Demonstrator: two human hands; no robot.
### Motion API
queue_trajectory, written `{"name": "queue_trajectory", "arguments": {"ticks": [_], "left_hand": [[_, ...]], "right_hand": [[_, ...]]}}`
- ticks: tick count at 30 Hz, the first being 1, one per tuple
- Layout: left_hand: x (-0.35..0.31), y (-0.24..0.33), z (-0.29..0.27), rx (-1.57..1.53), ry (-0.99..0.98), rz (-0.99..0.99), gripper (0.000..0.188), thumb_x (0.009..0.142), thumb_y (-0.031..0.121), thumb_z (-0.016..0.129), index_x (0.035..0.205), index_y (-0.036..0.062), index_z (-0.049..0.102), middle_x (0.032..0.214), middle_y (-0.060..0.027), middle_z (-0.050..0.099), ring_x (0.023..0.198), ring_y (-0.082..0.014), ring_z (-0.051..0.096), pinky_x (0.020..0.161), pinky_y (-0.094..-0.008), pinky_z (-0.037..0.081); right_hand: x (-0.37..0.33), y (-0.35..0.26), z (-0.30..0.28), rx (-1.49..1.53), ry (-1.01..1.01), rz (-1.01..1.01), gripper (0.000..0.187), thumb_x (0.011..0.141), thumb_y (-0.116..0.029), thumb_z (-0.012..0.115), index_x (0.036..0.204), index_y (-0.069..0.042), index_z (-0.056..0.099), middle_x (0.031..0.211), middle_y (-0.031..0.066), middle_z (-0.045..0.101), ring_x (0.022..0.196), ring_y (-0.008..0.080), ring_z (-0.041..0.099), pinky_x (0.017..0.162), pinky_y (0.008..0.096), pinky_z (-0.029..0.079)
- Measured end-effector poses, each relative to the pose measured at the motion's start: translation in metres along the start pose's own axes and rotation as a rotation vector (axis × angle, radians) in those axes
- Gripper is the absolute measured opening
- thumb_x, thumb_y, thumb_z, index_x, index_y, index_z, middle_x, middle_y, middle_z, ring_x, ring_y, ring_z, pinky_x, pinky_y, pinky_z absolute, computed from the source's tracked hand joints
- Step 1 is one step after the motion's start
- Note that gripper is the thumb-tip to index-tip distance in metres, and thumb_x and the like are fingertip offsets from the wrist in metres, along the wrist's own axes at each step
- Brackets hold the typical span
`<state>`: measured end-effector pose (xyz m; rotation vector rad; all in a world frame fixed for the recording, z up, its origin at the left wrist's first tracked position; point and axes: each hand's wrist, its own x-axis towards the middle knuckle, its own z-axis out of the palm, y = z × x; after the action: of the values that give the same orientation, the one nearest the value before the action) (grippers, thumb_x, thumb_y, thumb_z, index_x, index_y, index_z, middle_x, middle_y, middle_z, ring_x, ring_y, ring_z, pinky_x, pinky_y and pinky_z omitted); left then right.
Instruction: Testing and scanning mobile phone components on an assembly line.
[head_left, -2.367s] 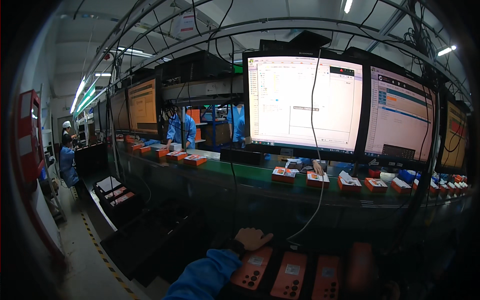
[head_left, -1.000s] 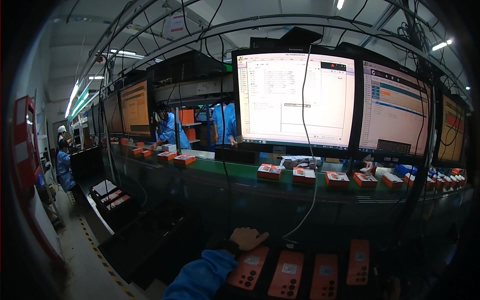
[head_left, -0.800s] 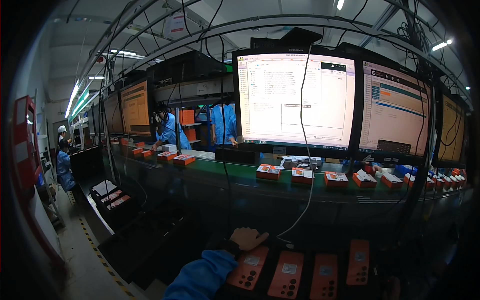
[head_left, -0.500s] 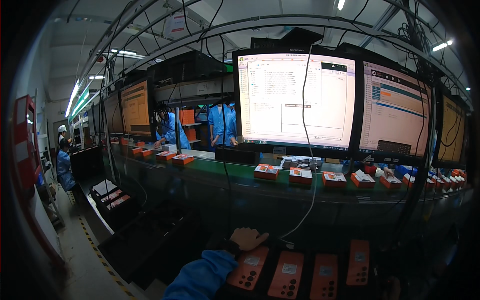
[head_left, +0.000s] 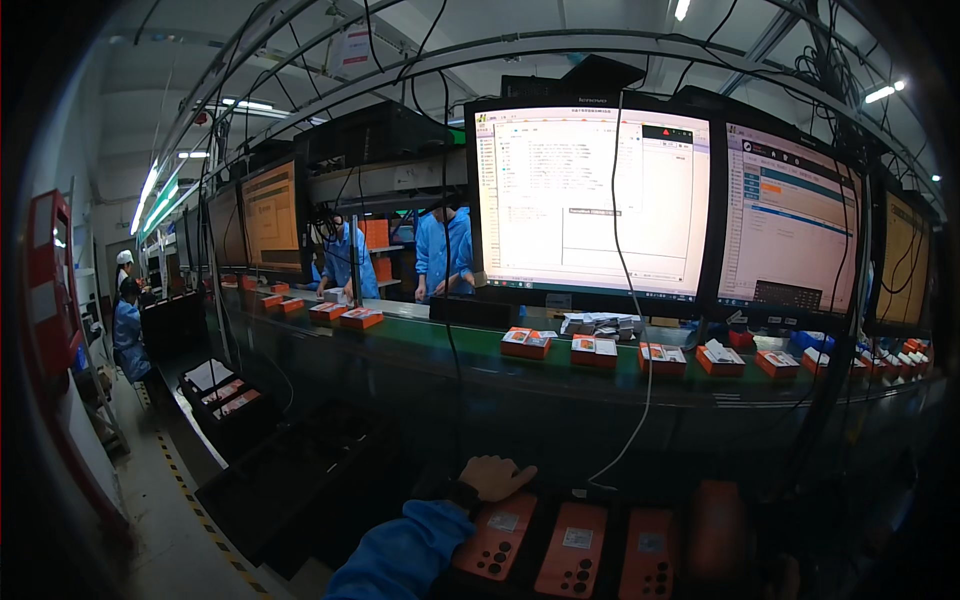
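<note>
Several orange-red phones lie in a row at the lower middle, backs up, with pale labels and dark camera lenses. My left hand (head_left: 494, 478) rests at the top end of the leftmost phone (head_left: 497, 537), fingers stretched out and holding nothing. Beside it lie a second phone (head_left: 572, 549) and a third phone (head_left: 648, 552). Smeared by motion, the rightmost phone (head_left: 717, 530) shows no clear label or lenses. My right hand (head_left: 788, 575) is a dim shape at that phone's right side, seemingly gripping it; its fingers are mostly lost in shadow.
A white cable (head_left: 645, 400) hangs down past the large lit monitor (head_left: 590, 200), ending above the phones. Behind, a green conveyor (head_left: 430, 342) carries orange boxes (head_left: 527, 343). At left are a black tray (head_left: 300, 470) and a smaller tray holding phones. Co-workers in blue stand beyond.
The rightmost phone has gone from sharp to blurred as it moves. The cable's lower end has swung right. Boxes on the conveyor have shifted slightly left. My left hand stays put.
</note>
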<state>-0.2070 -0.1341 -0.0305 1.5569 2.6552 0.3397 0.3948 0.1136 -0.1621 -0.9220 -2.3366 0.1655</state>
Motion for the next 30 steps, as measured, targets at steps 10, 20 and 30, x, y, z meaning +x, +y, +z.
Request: {"name": "queue_trajectory", "arguments": {"ticks": [10,20,30], "left_hand": [[0.005,0.005,-0.001,0.005,0.026,0.028,0.060,0.095,0.059,0.033,0.102,0.0160,0.074,0.096,-0.0168,0.070,0.092,-0.0353,0.066,0.085,-0.0466,0.050],[-0.003,0.002,-0.001,-0.011,0.041,-0.001,0.062,0.095,0.060,0.032,0.098,0.0139,0.075,0.094,-0.0149,0.071,0.091,-0.0329,0.067,0.085,-0.0454,0.049],[0.000,-0.001,0.004,0.002,0.061,0.019,0.061,0.095,0.060,0.033,0.099,0.0157,0.074,0.095,-0.0152,0.071,0.092,-0.0338,0.067,0.085,-0.0457,0.050]], "right_hand": [[-0.001,-0.029,-0.014,0.028,-0.020,-0.035,0.054,0.083,0.002,0.056,0.135,0.003,0.041,0.128,0.0190,0.052,0.122,0.0328,0.047,0.109,0.0383,0.032],[0.006,-0.019,-0.013,0.021,-0.061,-0.034,0.057,0.086,-0.002,0.057,0.139,0.002,0.037,0.135,0.0200,0.047,0.129,0.0327,0.042,0.112,0.0378,0.029],[-0.002,-0.002,-0.002,-0.014,-0.047,0.024,0.056,0.089,-0.009,0.057,0.139,0.004,0.037,0.137,0.0231,0.045,0.131,0.0353,0.040,0.112,0.0386,0.028]]}}
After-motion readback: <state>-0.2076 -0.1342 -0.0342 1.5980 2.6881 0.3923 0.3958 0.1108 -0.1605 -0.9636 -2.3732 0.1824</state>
